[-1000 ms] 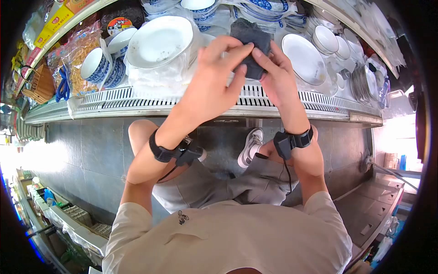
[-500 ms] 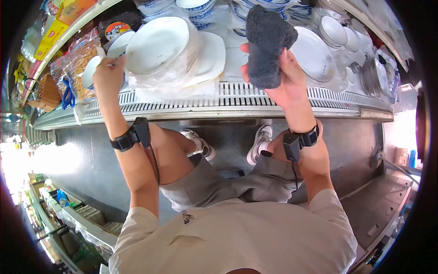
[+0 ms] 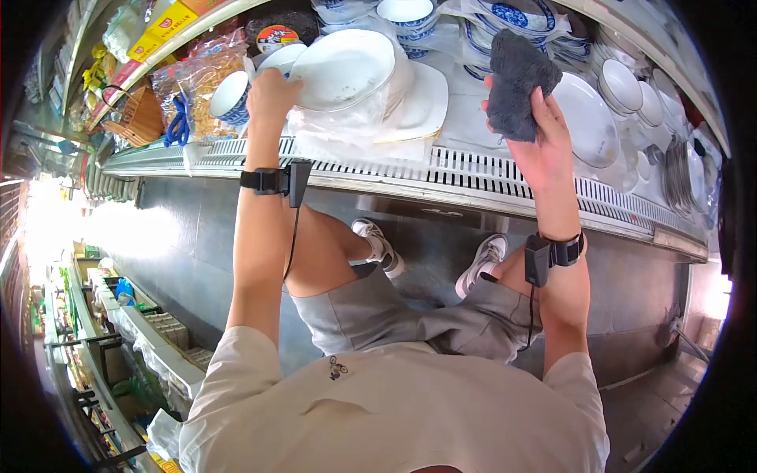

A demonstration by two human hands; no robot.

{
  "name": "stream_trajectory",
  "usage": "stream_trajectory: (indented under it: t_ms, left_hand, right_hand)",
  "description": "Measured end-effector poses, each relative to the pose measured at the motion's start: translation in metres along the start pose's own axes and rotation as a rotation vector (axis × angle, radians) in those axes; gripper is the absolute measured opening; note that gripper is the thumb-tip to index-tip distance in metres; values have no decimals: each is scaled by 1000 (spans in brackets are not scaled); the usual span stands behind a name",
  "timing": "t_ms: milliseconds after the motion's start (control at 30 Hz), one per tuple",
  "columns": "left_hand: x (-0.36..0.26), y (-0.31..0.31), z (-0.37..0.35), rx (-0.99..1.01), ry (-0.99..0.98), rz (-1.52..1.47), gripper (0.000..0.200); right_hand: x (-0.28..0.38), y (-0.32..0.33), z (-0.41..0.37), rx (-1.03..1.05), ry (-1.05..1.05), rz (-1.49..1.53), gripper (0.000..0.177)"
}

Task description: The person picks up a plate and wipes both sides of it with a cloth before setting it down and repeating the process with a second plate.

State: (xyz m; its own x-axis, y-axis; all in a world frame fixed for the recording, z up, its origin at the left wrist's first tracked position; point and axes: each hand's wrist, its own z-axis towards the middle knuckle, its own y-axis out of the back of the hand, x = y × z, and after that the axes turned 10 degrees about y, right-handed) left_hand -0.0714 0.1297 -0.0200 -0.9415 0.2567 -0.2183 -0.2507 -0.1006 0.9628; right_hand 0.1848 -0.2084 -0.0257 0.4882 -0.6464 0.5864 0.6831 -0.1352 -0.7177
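Observation:
My right hand [image 3: 544,138] grips a folded dark grey fluffy cloth [image 3: 520,91], raised in front of the shelf. The fingers wrap round its right and left sides. My left hand [image 3: 272,94] is closed, with a small white piece [image 3: 251,69] showing at its fingers; what it is I cannot make out. This hand is between a blue-and-white bowl [image 3: 229,96] on its left and a large white oval dish [image 3: 344,72] on its right. Another white bowl [image 3: 282,57] stands just behind it. Crumpled clear plastic lies around the dish, which has dark specks inside.
A slotted metal grille [image 3: 481,169] runs along the shelf's front edge. Stacked blue-patterned bowls [image 3: 406,12], a white oval plate [image 3: 585,122] and several upright plates [image 3: 680,175] fill the shelf. Left are bagged goods [image 3: 209,67] and a woven basket [image 3: 138,118].
The view has turned, so the shelf appears further right. My left hand has come slightly closer to the oval dish. The grey cloth now looks shorter and more bunched in my right hand.

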Motion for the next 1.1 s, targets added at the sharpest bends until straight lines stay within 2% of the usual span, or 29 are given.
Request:
stream_trajectory:
  t_ms: [100,267,367,433,567,633,667,733,767,833,867,933,1100]
  left_hand:
    - [-1,-5,7,-19,-12,3,52]
    - [9,-15,30,83,10,-38,54]
    - [9,-12,29,86,-19,-66,49]
    - [18,-17,37,-74,-139,-115,50]
    - [16,-6,44,-21,-150,-124,45]
    - [3,7,36,126,-4,-312,39]
    - [-3,14,31,126,-3,-313,39]
    - [-11,23,25,302,126,-454,42]
    - [-10,22,21,302,124,-454,42]
    - [-7,13,14,390,122,-1010,31]
    - [-7,11,14,391,118,-1009,31]
    - [-14,16,8,467,242,-1098,33]
    - [-1,-6,21,596,292,-1247,41]
  right_hand:
    - [0,4,0,8,5,-34,44]
    - [-1,6,-2,-22,9,-60,42]
    - [-2,8,-4,-48,9,-101,43]
    - [-1,8,-4,-68,19,-135,44]
    - [2,8,-6,-54,14,-139,45]
    - [1,8,-6,-66,11,-136,45]
    - [1,7,-6,-86,9,-145,45]
    - [1,10,-7,-106,6,-153,45]
    - [1,13,-7,-81,-8,-173,45]
    - [2,16,-7,-58,-19,-194,45]
    - [1,15,-8,-72,-18,-191,45]
    - [2,15,-8,-87,-13,-187,45]
    - [4,16,-8,-88,-4,-194,44]
